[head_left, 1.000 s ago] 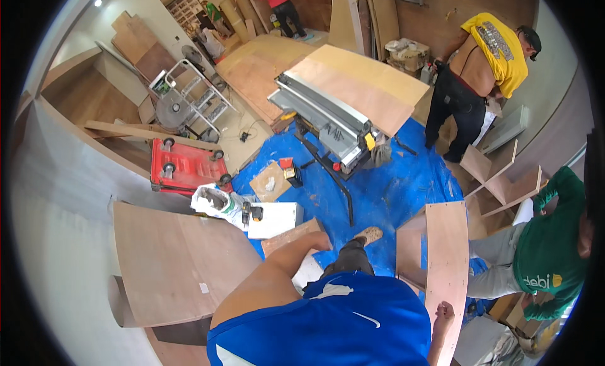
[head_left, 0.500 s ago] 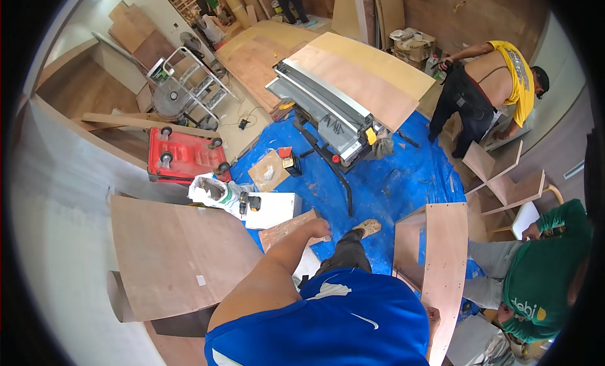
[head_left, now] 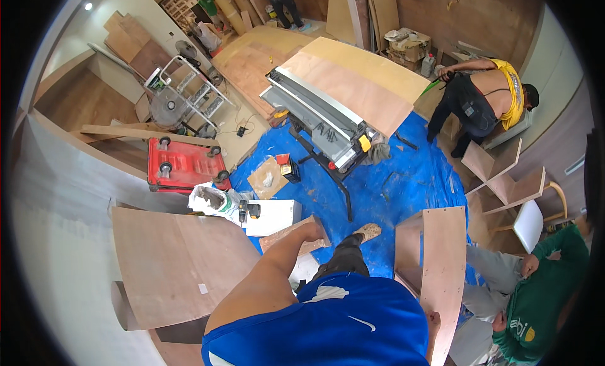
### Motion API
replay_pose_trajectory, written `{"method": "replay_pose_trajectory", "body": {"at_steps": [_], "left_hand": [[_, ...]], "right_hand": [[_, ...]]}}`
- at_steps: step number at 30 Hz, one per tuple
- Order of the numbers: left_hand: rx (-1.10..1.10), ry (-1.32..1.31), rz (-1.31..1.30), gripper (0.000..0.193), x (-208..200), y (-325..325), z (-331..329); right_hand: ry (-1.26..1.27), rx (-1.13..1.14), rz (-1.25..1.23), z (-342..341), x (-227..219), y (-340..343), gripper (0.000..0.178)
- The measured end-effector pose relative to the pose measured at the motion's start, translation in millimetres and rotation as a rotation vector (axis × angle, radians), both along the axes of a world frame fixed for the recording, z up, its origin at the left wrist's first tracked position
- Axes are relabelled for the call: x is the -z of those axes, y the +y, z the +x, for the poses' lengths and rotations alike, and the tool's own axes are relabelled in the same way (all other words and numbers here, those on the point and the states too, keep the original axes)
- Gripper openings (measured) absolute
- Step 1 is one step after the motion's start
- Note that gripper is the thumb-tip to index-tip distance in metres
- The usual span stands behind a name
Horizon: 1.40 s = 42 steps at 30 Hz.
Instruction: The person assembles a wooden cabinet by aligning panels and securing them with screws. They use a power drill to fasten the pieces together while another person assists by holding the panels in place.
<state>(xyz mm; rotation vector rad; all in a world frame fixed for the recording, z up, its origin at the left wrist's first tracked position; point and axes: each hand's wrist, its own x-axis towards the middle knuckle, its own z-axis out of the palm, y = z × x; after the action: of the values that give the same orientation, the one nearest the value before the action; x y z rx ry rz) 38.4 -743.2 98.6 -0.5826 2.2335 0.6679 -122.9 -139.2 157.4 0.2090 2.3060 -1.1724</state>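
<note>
Bright, even light — small glowing lamp upper left — fisheye-bent, black-rimmed edges.

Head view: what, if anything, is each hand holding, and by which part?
Nothing shows held in the left hand, though it is partly turned away. Whether the right hand, partly behind the shirt, holds the plywood box cannot be told.

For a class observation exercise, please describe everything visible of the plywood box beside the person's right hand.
The plywood box looks unpainted and pinkish-brown. A long, narrow panel faces the camera, with small dark dots, perhaps screw heads, near its far end. Its left side is open, showing inner panels and a gap with blue behind. It stands to the person's right, extending forward; blue sheet shows on both sides. The right hand is at its left edge; contact is unclear.
</note>
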Motion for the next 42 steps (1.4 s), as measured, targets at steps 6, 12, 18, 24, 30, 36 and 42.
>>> {"method": "replay_pose_trajectory", "body": {"at_steps": [6, 12, 18, 24, 30, 36, 42], "left_hand": [[-0.1, 0.0, -0.014, 0.051, 14, -2, 15], [-0.168, 0.132, 0.032, 0.043, 20, 11, -4], [-0.155, 0.188, 0.093, 0.046, 16, 23, 3], [-0.137, 0.096, 0.04, 0.046, 59, 12, 44], [-0.184, 0.111, -0.023, 0.045, 28, 26, 37], [-0.341, 0.205, 0.045, 0.047, 33, 55, 46], [-0.33, 0.194, 0.062, 0.048, 46, 78, 80]], "right_hand": [[-0.035, 0.004, -0.07, -4, 2, 0, 0.008], [0.028, -0.034, -0.126, -3, 32, 22, 0.011], [-0.039, 0.009, -0.122, -3, 20, 11, 0.013], [-0.006, -0.054, -0.013, -6, -7, -10, 0.011], [0.059, -0.089, -0.057, -3, 61, 36, 0.014], [-0.03, -0.202, 0.0, -9, 55, 38, 0.015], [-0.079, -0.274, 0.058, -16, 35, 33, 0.016]]}}
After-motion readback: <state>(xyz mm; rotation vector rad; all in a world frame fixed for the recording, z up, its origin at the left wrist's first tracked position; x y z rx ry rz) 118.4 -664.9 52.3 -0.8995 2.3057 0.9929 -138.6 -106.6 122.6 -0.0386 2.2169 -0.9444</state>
